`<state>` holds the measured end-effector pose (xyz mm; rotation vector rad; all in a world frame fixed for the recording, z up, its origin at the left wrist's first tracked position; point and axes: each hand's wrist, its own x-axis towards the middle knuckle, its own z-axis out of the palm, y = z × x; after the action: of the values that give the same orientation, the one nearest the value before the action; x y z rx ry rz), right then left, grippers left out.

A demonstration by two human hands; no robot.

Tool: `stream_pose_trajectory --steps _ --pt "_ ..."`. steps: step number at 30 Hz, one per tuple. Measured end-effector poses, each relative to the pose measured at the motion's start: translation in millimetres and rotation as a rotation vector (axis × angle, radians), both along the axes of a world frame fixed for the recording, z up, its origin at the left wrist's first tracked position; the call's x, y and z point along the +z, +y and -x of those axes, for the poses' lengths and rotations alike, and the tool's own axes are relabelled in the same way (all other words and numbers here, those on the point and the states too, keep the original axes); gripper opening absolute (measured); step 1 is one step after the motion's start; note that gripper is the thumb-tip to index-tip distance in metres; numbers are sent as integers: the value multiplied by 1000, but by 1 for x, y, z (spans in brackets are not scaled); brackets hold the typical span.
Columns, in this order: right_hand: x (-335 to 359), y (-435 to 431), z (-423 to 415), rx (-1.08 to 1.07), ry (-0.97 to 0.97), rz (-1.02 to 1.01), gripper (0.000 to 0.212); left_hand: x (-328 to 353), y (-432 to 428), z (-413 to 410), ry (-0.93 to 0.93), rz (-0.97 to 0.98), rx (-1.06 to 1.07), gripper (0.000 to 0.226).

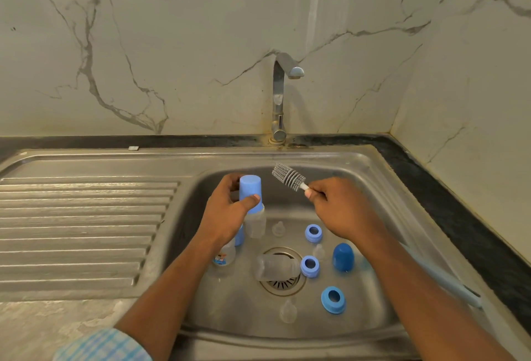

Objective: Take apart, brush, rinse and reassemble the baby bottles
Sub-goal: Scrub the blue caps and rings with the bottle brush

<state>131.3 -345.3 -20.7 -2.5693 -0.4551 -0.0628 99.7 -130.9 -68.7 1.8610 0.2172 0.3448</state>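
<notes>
My left hand [230,211] grips a light blue bottle cap [250,192] held above the sink basin [359,177]. My right hand [336,205] holds a grey silicone bottle brush [287,177] by its white handle, bristles pointing up and left beside the cap. In the basin, a clear bottle [255,221] stands under the cap, another bottle [224,256] with a printed label stands by my left wrist, and a third [275,268] lies over the drain. Three blue collar rings [313,233] [309,266] [333,299], a dark blue cap [342,257] and clear teats [278,228] [288,312] lie around.
The tap [280,96] rises behind the basin against a marble wall, with no water running. A ribbed steel drainboard [80,231] stretches to the left. A long light blue handle [442,277] leans on the basin's right rim. A black counter edge runs along the right.
</notes>
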Motion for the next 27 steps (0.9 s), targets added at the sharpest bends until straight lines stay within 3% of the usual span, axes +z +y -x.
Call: stream_pose_trajectory --steps 6,9,14,17,27 --pt "-5 -2 -5 -3 67 11 34 -2 5 2 62 -177 -72 47" --pt "-6 -1 -5 8 77 13 33 -4 11 3 152 -422 -179 62" --pt "-8 -2 -6 11 78 -2 42 -9 16 6 417 -718 -365 38" --pt "-9 -2 -7 12 84 -1 42 -14 19 5 521 -847 -412 43" --pt "-13 -1 -6 24 86 -9 40 -39 6 9 679 -1032 -455 55"
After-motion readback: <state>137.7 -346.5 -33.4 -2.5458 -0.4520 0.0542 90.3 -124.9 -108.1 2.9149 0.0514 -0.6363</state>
